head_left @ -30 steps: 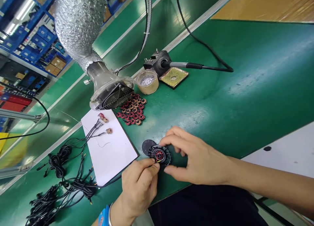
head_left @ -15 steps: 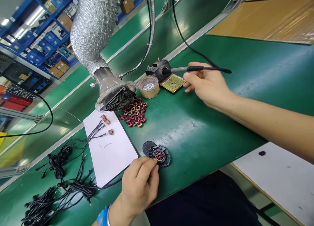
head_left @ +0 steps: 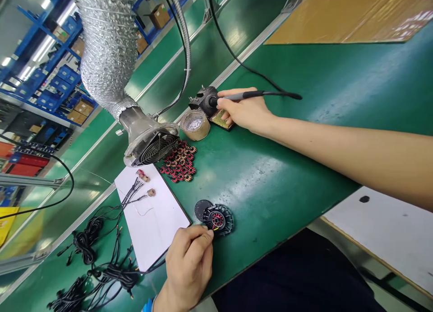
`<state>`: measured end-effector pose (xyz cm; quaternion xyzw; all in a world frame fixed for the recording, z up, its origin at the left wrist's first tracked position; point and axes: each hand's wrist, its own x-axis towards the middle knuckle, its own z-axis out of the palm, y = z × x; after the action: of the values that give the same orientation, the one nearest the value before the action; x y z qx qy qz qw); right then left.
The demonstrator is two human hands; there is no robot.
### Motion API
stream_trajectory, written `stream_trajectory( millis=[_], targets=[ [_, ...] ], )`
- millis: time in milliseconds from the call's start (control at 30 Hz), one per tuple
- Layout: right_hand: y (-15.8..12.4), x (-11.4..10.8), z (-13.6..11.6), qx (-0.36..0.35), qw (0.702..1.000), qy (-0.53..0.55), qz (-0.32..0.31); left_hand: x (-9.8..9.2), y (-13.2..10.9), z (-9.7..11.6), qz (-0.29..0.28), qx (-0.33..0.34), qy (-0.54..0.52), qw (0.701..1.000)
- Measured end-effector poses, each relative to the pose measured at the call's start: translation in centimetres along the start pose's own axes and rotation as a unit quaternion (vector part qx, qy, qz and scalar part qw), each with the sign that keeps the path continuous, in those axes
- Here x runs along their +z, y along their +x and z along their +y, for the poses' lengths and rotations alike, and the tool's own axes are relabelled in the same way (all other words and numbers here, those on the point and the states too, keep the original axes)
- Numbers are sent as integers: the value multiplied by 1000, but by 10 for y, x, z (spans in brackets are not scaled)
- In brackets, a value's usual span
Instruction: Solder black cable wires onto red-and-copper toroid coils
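Note:
A small black fan frame with a red and copper coil in its middle (head_left: 218, 220) lies near the front edge of the green bench. My left hand (head_left: 188, 263) pinches thin wires at the frame's left edge, fingers closed. My right hand (head_left: 244, 112) is stretched far back, its fingers curled round the soldering iron (head_left: 251, 95) where it rests in its black stand (head_left: 202, 100). The sponge tray beside the stand is mostly hidden under that hand.
A silver fume duct with a fan mouth (head_left: 152, 146) hangs over the bench. Under it lie a pile of red and copper coils (head_left: 180, 160), a tape roll holding solder dross (head_left: 195, 124), a white sheet (head_left: 151, 215) and black cable bundles (head_left: 98, 262). A brown board (head_left: 341, 14) lies far right.
My right hand left the fan frame, reached back to the soldering iron and closed on it at the stand. My left hand stayed pinching at the frame.

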<state>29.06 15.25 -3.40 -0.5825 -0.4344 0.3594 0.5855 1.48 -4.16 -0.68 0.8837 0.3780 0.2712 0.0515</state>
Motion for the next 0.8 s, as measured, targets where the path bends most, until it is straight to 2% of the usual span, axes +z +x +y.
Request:
stream_trajectory(
  millis=[100, 167, 267, 400, 500, 633, 800],
  targets=[
    [-17, -18, -16, 14, 999, 13, 45, -1, -2, -1, 2, 21, 25, 999],
    [-37, -32, -24, 6, 998, 0, 68, -1, -3, -2, -2, 28, 34, 999],
    [-82, -48, -27, -71, 994, 19, 82, -1, -3, -3, -5, 26, 34, 999],
    [-148, -52, -16, -20, 995, 94, -18, -1, -4, -4, -2, 14, 25, 1000],
    [-178, -48, -8, -3, 991, 101, -89, 0, -5, -4, -8, 10, 25, 1000],
    [-190, -42, -6, -4, 984, 105, -141, -1, -6, -3, -9, 7, 42, 999],
    [-189, -36, -7, 35, 979, 126, -156, 0, -6, -3, 0, 10, 53, 999]
  ],
)
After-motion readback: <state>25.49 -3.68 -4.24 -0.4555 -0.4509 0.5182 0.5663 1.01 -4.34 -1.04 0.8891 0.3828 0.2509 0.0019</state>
